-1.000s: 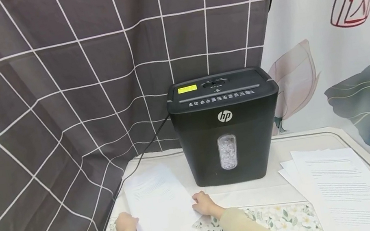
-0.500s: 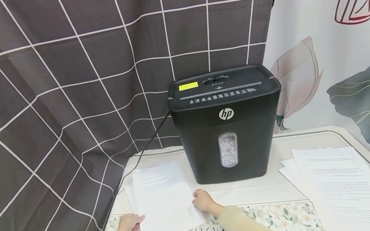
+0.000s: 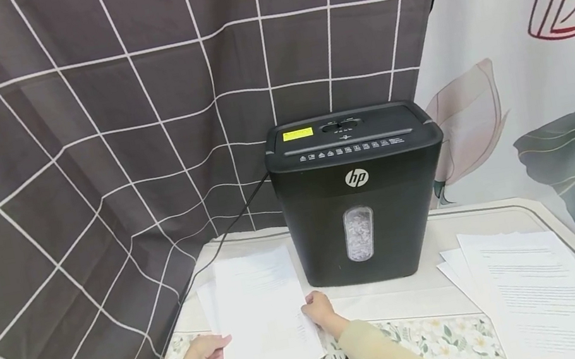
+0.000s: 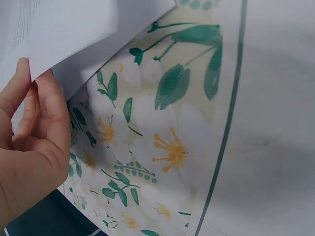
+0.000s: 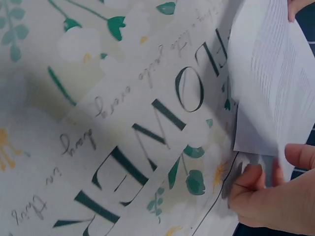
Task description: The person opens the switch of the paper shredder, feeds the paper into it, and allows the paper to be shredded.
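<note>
A white printed sheet (image 3: 267, 324) is held by its two side edges at the left of the table, over another sheet (image 3: 208, 302) that shows at its left. My left hand (image 3: 205, 352) pinches the left edge; in the left wrist view that hand (image 4: 37, 128) has thumb and fingertips on the paper (image 4: 74, 29). My right hand (image 3: 320, 310) pinches the right edge, and in the right wrist view the thumb and fingers of this hand (image 5: 275, 191) close on the bent sheet (image 5: 270, 73).
A black shredder (image 3: 365, 211) with a window of paper scraps stands behind and right of the sheet. A cable (image 3: 237, 219) runs from it to the left. More printed sheets (image 3: 538, 289) lie at the right. A floral mat (image 3: 437, 339) covers the table's front.
The upper sheet has shifted right and apart from the one beneath, uncovering its left side. My left hand has moved right and slightly nearer, and my right hand stays on its edge.
</note>
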Motion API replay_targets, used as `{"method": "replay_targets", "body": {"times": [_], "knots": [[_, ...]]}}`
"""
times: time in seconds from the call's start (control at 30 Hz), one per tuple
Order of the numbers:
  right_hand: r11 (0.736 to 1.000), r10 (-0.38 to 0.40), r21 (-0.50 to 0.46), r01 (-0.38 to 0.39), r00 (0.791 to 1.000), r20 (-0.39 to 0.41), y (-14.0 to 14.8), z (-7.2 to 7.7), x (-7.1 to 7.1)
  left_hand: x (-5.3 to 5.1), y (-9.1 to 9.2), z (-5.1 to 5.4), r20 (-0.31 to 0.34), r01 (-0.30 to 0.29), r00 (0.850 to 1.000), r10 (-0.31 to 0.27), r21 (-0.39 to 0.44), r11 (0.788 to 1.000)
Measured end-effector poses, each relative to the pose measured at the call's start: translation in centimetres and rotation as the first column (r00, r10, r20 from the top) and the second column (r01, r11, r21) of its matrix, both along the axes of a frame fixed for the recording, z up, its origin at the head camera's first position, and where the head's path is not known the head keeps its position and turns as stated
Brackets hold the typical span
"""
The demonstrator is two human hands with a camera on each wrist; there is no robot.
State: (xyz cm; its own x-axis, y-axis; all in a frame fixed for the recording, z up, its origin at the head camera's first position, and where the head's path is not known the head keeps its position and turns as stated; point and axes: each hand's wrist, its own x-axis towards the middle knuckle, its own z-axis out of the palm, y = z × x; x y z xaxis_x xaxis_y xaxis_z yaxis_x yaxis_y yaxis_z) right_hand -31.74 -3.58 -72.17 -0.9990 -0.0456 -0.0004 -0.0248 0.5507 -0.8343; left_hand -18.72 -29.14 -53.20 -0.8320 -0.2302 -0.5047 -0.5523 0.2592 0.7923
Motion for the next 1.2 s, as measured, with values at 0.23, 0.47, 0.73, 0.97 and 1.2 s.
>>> {"method": "replay_targets", "body": {"times": [0.23, 0.47, 0.73, 0.97, 1.2], "knots": [[0.994, 0.05, -0.095, -0.046, 0.998, 0.033, 1.2, 6.3, 2.3, 0.3, -0.1, -0.1, -0.009, -0.029, 1.0, 0.029, -0.008, 1.0], [0.92, 0.298, -0.223, -0.323, 0.944, -0.141, 2.3, 8.2, 1.3, 0.7, -1.4, -0.3, -0.078, -0.027, 0.996, 0.04, 0.17, 0.985], [0.833, 0.374, -0.436, -0.341, 0.927, -0.009, 3.7, 21.4, 6.6, 1.6, -2.0, -0.5, -0.078, 0.234, 0.972, -0.22, 0.35, 0.907], [0.85, 0.367, -0.36, -0.385, 0.923, -0.119, 4.3, 25.0, 6.9, 2.0, -1.3, 1.8, -0.259, 0.301, 0.923, -0.284, 0.03, 0.953], [0.826, 0.382, -0.337, -0.452, 0.889, -0.253, 5.3, 27.1, 6.5, 2.5, 0.3, 5.8, -0.468, 0.029, 0.87, -0.156, -0.267, 0.963]]}}
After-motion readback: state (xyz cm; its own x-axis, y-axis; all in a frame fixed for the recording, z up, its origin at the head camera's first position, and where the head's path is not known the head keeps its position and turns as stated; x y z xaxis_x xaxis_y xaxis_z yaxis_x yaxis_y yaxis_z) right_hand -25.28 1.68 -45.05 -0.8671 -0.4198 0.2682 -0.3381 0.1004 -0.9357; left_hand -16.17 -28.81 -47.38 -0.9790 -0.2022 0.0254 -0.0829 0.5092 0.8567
